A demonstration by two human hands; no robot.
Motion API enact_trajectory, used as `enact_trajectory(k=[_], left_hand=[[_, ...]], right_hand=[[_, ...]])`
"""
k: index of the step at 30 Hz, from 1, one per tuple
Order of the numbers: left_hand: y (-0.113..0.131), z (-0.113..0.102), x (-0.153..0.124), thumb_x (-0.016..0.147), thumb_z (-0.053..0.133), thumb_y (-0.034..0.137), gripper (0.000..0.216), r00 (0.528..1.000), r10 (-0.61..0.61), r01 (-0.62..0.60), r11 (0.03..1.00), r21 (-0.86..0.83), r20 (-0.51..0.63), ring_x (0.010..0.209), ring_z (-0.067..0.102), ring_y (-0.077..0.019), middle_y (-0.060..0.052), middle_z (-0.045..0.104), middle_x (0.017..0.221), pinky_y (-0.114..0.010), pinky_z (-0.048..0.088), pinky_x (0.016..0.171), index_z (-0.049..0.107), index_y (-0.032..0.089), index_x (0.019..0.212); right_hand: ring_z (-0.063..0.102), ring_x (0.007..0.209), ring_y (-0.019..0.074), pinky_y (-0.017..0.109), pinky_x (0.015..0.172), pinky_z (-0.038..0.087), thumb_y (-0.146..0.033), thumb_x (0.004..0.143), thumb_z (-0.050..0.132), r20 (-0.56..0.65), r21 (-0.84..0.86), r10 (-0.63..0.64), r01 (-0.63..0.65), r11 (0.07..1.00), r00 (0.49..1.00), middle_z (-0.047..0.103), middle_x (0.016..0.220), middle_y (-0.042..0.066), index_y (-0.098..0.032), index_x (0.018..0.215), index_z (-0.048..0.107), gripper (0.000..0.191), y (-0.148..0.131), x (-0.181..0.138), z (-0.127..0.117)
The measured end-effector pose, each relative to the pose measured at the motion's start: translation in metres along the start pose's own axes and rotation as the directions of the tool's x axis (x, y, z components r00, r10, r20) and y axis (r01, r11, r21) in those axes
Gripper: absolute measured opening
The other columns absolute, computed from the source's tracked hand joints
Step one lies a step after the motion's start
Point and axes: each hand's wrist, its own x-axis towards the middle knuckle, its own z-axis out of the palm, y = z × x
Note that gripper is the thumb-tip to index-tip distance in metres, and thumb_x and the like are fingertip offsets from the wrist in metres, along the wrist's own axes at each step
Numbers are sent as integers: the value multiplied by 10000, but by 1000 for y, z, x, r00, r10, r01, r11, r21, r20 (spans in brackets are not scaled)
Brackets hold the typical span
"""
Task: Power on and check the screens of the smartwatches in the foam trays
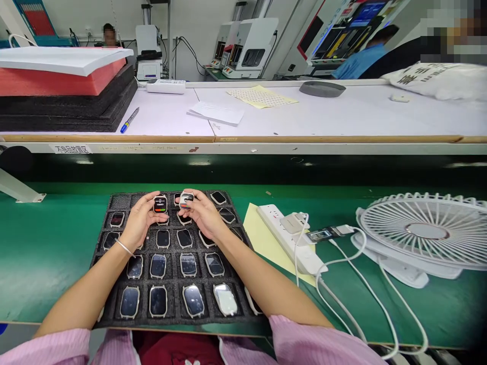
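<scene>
My left hand (143,218) is closed on a smartwatch without a strap (160,204), its screen lit with a green and orange band. Beside it, my right hand (203,215) pinches a second strapless smartwatch (186,199), whose face is also lit and partly covered by my thumb. Both are held above a black foam tray (146,299) on the green bench. Rows of dark-screened watch bodies, such as this watch (158,266), lie in the tray's compartments. My forearms and hands hide some of them.
To the right are a white power strip (276,218) on yellow paper (251,223), white cables (388,314) and a white fan (422,230). Behind, a raised shelf (266,121) holds stacked foam (68,81), a pen (130,120) and papers (216,112). People and machines stand beyond.
</scene>
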Motion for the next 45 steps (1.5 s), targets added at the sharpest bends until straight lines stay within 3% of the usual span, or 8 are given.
enact_trajectory(k=[17, 26, 30, 33, 36, 39, 42, 45], left_hand=[[-6, -2, 0, 721, 793, 343, 444, 995, 100, -103, 978, 184, 21, 521, 678, -128, 29, 651, 708, -236, 563, 528, 659, 167, 1106], [0, -4, 1, 611, 835, 186, 562, 990, 114, -129, 969, 213, 80, 520, 584, -74, -6, 695, 850, -204, 491, 497, 611, 168, 1127], [23, -27, 7, 632, 811, 187, 715, 991, 76, -100, 963, 249, 106, 645, 662, -121, -49, 692, 964, -259, 550, 612, 527, 156, 1287], [42, -69, 22, 720, 761, 318, 757, 985, 148, -173, 864, 473, 90, 755, 678, -162, -93, 687, 1063, -327, 567, 725, 464, 133, 1391], [50, -117, 41, 797, 658, 422, 706, 965, 238, -211, 469, 857, 107, 859, 648, -215, -101, 694, 1056, -378, 540, 809, 483, 121, 1411], [42, -148, 56, 778, 658, 413, 658, 965, 238, -191, 335, 923, 113, 930, 615, -264, -113, 696, 1049, -423, 496, 888, 562, 120, 1359], [27, -157, 63, 786, 658, 409, 587, 963, 217, -214, 257, 942, 159, 1022, 583, -290, -103, 695, 1050, -439, 436, 978, 622, 161, 1316], [19, -158, 65, 799, 652, 438, 581, 962, 203, -216, 166, 962, 181, 1090, 548, -305, -99, 661, 1085, -447, 386, 1028, 629, 208, 1332]], right_hand=[[633, 516, 97, 226, 492, 471, -377, 746, 795, 18, -169, -33, 35, 985, 999, 764, 859, 9, -219, 1014, 586, 375, 8, -1, -1], [732, 721, 163, 337, 721, 581, -183, 729, 708, 133, -52, 32, -25, 998, 991, 753, 1061, 46, -247, 1202, 546, 504, 7, -4, 3], [730, 755, 147, 325, 743, 583, -139, 705, 756, 206, -120, 45, -20, 993, 978, 712, 1131, 43, -283, 1319, 450, 701, 9, -1, 4], [727, 747, 153, 339, 732, 589, -170, 742, 748, 285, -272, 69, 12, 962, 956, 689, 1092, 49, -266, 1325, 427, 672, 15, 10, 9], [715, 785, 171, 365, 748, 586, -212, 844, 645, 345, -670, 78, 188, 719, 935, 672, 1036, 62, -218, 1322, 454, 514, 20, 31, 24], [660, 1033, 241, 437, 910, 530, -223, 822, 677, 361, -880, 50, 322, 348, 931, 617, 1196, 120, -185, 1288, 553, 484, 23, 53, 49], [456, 1323, 351, 546, 1075, 367, -280, 792, 736, 350, -923, 21, 340, 182, 937, 466, 1429, 174, -179, 1260, 633, 490, 30, 69, 76], [332, 1411, 384, 569, 1093, 297, -367, 840, 715, 326, -945, 40, 324, 39, 945, 391, 1526, 185, -194, 1294, 654, 490, 42, 77, 93]])
